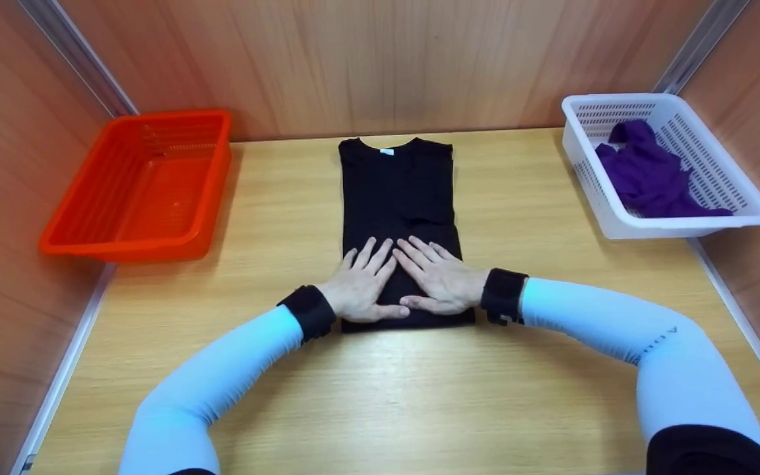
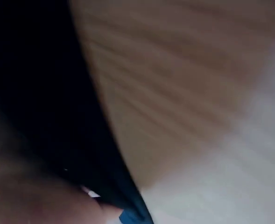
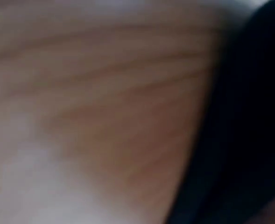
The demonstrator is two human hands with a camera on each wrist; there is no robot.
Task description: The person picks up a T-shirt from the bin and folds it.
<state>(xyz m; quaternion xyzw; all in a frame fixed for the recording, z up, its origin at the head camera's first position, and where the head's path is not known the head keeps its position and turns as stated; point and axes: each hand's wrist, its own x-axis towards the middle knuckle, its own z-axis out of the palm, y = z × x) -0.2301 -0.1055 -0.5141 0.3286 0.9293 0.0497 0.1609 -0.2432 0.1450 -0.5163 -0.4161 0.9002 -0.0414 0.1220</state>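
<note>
A black folded shirt (image 1: 396, 188) lies flat on the wooden table, its neckline with a small white label pointing away from me. My left hand (image 1: 361, 284) rests palm down on the lower left part of the shirt, fingers straight and spread. On the lower right part lies my right hand (image 1: 443, 280), also flat, its fingers extended. Both hands angle inward, and their thumbs nearly meet. A small crease shows above the right hand's fingers. The two wrist views are blurred, with dark material and a brownish surface; part of the left hand (image 2: 48, 196) shows low in its view.
An orange basket (image 1: 203, 221) stands at the back left. At the back right is a white perforated basket (image 1: 581, 148) holding purple cloth (image 1: 647, 171). Wooden panels (image 1: 419, 66) enclose the table (image 1: 380, 396) at the back and on both sides.
</note>
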